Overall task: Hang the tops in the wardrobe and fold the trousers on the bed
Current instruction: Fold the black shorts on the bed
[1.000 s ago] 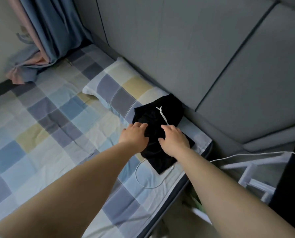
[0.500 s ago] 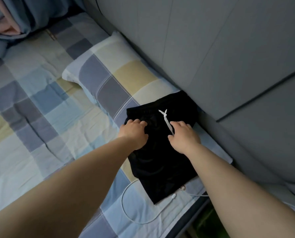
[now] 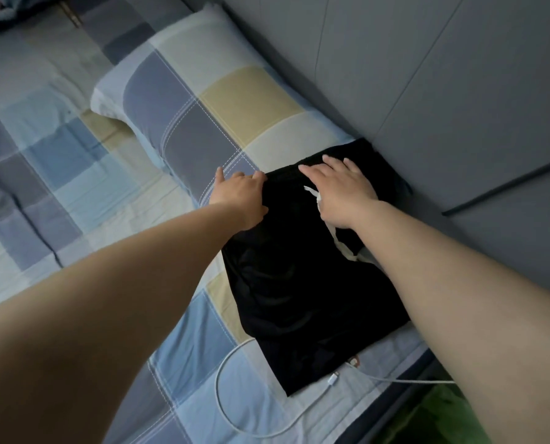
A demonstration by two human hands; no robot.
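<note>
Fingers (image 3: 328, 165) of the right hand (image 3: 340, 193): laid flat on black trousers (image 3: 299, 283), folded on the bed (image 3: 59, 174) against the pillow (image 3: 203, 100). Left hand (image 3: 241, 197): fingers curled at the waistband edge. Advice: waistband is smoothed outward, drawstring (image 3: 340, 245) tucked in, cable (image 3: 235, 411) avoided.

Checked pillow (image 3: 203, 100) against grey padded wall (image 3: 427, 75), white charging cable (image 3: 235, 408) (plug end visible)
</note>
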